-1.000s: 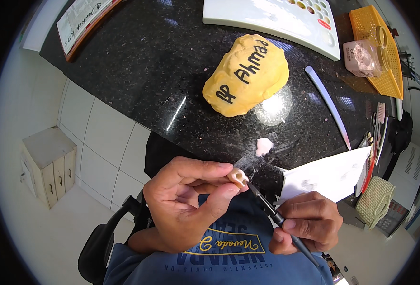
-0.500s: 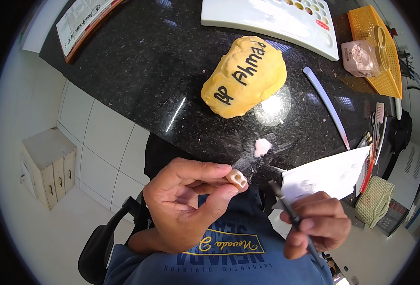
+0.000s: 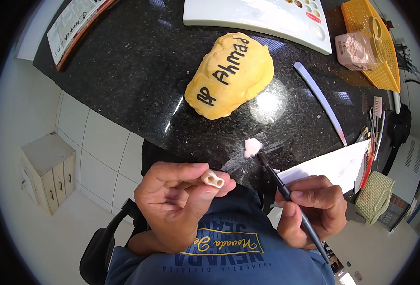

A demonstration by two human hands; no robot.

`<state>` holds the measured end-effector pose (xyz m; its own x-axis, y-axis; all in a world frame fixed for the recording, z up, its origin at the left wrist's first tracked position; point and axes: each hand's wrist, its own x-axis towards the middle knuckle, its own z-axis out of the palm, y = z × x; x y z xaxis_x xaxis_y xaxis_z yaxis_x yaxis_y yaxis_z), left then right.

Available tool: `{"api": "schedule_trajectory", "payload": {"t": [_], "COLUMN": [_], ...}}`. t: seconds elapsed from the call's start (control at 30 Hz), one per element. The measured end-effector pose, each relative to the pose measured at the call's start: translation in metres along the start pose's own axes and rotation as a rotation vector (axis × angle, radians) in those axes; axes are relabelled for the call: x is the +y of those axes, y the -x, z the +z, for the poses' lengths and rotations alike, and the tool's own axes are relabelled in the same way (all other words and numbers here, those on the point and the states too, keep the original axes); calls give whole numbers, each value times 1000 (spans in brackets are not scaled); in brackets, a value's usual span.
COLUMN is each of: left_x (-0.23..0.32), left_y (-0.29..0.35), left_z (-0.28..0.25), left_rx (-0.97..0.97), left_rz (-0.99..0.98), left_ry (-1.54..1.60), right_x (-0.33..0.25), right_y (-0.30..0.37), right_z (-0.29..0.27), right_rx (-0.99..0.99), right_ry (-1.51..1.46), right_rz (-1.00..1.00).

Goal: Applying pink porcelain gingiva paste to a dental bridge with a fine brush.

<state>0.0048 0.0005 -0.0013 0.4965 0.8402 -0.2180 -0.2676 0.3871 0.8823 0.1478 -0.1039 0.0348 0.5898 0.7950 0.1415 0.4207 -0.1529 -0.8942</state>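
Between the thumb and fingers of my left hand (image 3: 176, 202) is a small tooth-coloured dental bridge (image 3: 212, 179), its two round hollows facing up. My right hand (image 3: 316, 209) grips a dark-handled brush (image 3: 276, 179) like a pen. The brush tip reaches the right edge of a small pale pink heap of powder (image 3: 253, 147) on the black speckled counter (image 3: 138, 90); whether it touches the heap is hard to tell. A whitish smear surrounds the powder.
Beyond the powder lies a yellow putty lump (image 3: 231, 76) with black handwriting. A white palette with wells (image 3: 257, 16), a lilac curved stick (image 3: 320, 102), a jar of pink powder (image 3: 354, 52), a yellow basket (image 3: 383, 71) and a white paper sheet (image 3: 333, 166) sit around it.
My right hand has brought the brush tip up to the pink powder. My left hand, with the bridge, has shifted left, and the bridge's hollows now face up more. The view has shifted slightly.
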Motion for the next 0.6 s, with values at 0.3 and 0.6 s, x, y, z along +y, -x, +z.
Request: {"api": "schedule_trajectory", "payload": {"t": [0.3, 0.6], "left_x": [-2, -5], "left_y": [1, 1], "left_z": [2, 5], "left_rx": [8, 27], "left_rz": [3, 46], "left_ry": [81, 17], "right_x": [-1, -2], "right_y": [1, 1], "right_z": [1, 0], "right_rx": [0, -106], "right_ry": [13, -164], "right_rz": [3, -254]}}
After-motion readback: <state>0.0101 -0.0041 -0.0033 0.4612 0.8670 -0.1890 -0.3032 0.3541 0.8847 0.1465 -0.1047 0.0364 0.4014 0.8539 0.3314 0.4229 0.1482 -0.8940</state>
